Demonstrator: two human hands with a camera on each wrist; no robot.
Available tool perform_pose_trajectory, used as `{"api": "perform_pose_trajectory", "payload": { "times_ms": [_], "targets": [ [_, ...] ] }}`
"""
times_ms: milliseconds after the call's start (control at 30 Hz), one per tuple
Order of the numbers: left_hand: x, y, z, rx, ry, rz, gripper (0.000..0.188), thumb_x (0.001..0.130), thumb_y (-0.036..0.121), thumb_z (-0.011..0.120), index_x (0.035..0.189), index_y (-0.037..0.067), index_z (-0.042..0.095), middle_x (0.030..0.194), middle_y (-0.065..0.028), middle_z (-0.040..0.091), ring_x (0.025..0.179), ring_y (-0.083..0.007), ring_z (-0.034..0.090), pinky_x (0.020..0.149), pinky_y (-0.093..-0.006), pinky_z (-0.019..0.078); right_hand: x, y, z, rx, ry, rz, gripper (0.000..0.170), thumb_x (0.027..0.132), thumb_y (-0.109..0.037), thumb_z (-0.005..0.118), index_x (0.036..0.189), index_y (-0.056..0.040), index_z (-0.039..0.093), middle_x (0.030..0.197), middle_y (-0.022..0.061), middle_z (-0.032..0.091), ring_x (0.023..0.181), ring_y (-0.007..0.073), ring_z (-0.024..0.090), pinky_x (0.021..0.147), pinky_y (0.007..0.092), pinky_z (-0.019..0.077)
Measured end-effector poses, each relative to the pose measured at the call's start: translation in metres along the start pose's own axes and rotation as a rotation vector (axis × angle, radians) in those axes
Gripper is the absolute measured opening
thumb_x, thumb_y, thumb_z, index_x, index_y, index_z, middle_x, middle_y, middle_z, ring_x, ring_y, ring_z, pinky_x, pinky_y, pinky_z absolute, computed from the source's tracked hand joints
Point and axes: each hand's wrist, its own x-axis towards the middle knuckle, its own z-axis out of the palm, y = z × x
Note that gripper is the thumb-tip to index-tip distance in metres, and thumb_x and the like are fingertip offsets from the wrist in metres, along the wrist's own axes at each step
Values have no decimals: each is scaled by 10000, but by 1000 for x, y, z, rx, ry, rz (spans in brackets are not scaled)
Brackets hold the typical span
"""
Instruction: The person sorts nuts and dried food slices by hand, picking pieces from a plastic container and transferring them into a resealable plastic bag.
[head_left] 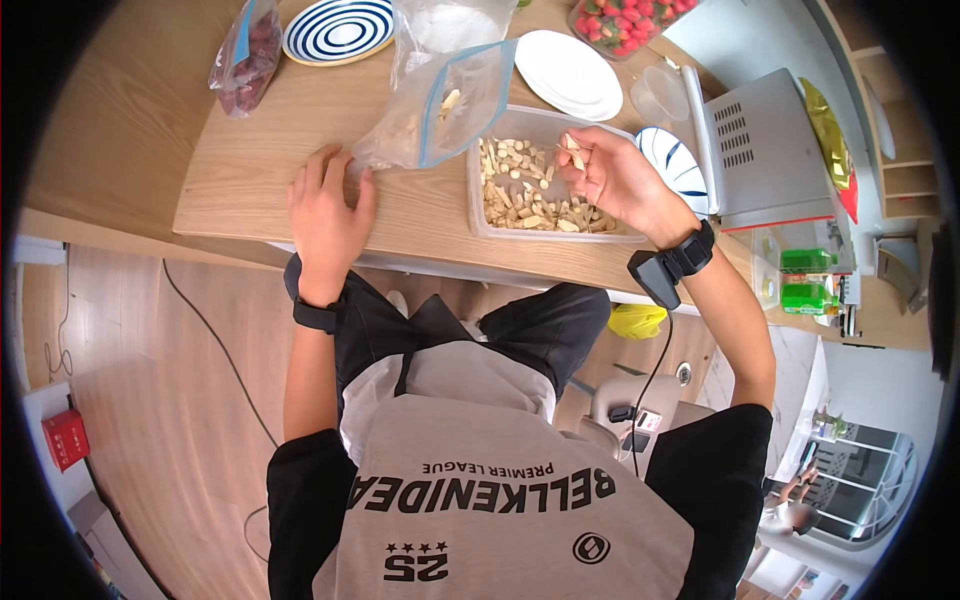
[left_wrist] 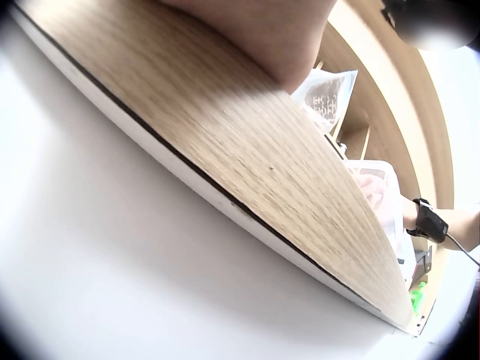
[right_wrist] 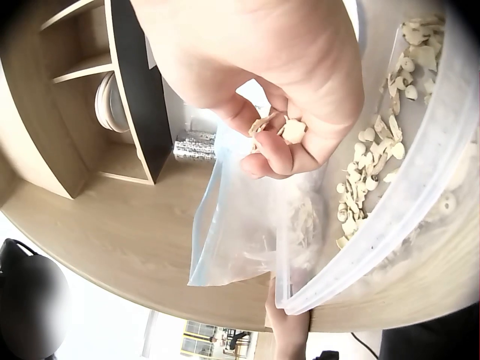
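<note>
My right hand (head_left: 622, 178) is over a clear plastic box (head_left: 550, 236) and pinches a few pale dried slices (right_wrist: 293, 131) between thumb and curled fingers. More pale dried slices, some round and some long, lie in the box (right_wrist: 367, 180), leaving part of its bottom bare. On the wooden table, left of the box, rests my left hand (head_left: 332, 210), fingers loosely bent and thumb close to the corner of a clear zip bag (head_left: 400, 135). That bag lies on its side with its blue-edged mouth toward the box and holds a few slices.
Behind the bag stand a blue-ringed plate (head_left: 340, 32), a bag of dark red dried fruit (head_left: 250, 60) and a white plate (head_left: 568, 76). A tub of strawberries (head_left: 630, 22) is at the back. At right are a striped dish (head_left: 672, 165) and a grey appliance (head_left: 765, 140).
</note>
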Motion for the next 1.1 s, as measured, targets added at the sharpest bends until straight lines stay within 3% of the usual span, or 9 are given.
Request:
{"api": "perform_pose_trajectory", "payload": {
  "times_ms": [333,600,933,1033,1100],
  "targets": [
    [0,2,-2,-13,3,-24,262,929,184,740,1127,17,700,1239,-134,692,1125,-351,650,937,-449,491,-8,-13,26,-108,165,-76,277,1075,-177,546,1235,22,656,1077,89,720,852,121,631,734,229,504],
    [-1,1,-3,-17,-3,-35,280,923,193,738,1140,21,696,1247,-132,688,1129,-351,647,939,-443,486,-9,-27,36,-185,172,-166,277,1047,-60,559,1291,58,616,1284,184,702,869,132,644,675,229,511],
    [-1,0,-2,-25,11,-31,276,912,189,741,1126,21,695,1240,-127,692,1095,-346,649,910,-444,485,-5,-40,45,-205,167,-168,315,1086,-175,588,1288,67,583,1222,157,718,747,86,555,547,194,431],
    [-1,-1,-2,-28,18,-26,273,910,188,742,1123,24,696,1238,-127,692,1087,-348,650,906,-441,486,-3,-44,52,-232,139,-162,328,1087,-192,594,1283,71,587,1111,107,726,695,68,508,532,204,396],
    [-1,-1,-2,-27,20,-24,271,910,188,743,1121,25,696,1237,-126,692,1085,-348,650,904,-440,486,0,-45,61,-223,132,-169,315,1084,-203,606,1258,59,615,953,39,682,638,58,449,520,213,354]
  ]
}}
